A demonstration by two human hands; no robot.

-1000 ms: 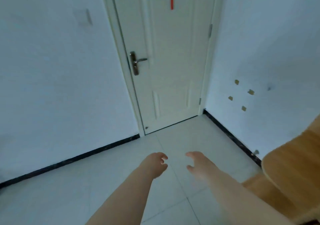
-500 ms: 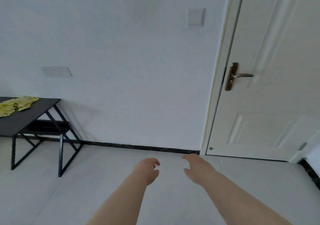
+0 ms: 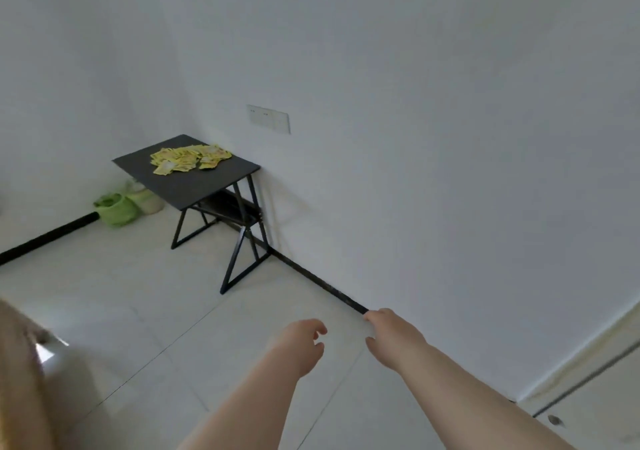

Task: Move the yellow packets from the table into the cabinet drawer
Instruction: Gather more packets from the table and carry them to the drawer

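Two bare hands reach forward over a pale tiled floor, held side by side and apart. Left hand: fingers loosely curled, thumb raised, holding nothing. Right hand: fingers loosely bent and spread, palm turned toward the left hand, likewise empty.

Packets: a loose yellow heap, well beyond both hands, up and to the left of the left hand. The heap lies on the far half of the table, a dark-topped stand on black angled legs; the table's near half, the side toward the hands, is bare. Neither hand touches table or packets.

Wall plate: pale, on the white wall above and just right of the table, far ahead of the left hand. Green bag and a pale container: on the floor left of and behind the table, farther from the hands than the packets. Black baseboard: runs along the wall from the table toward the right hand's fingertips. Door: its lower corner lies right of and nearer than the right hand.
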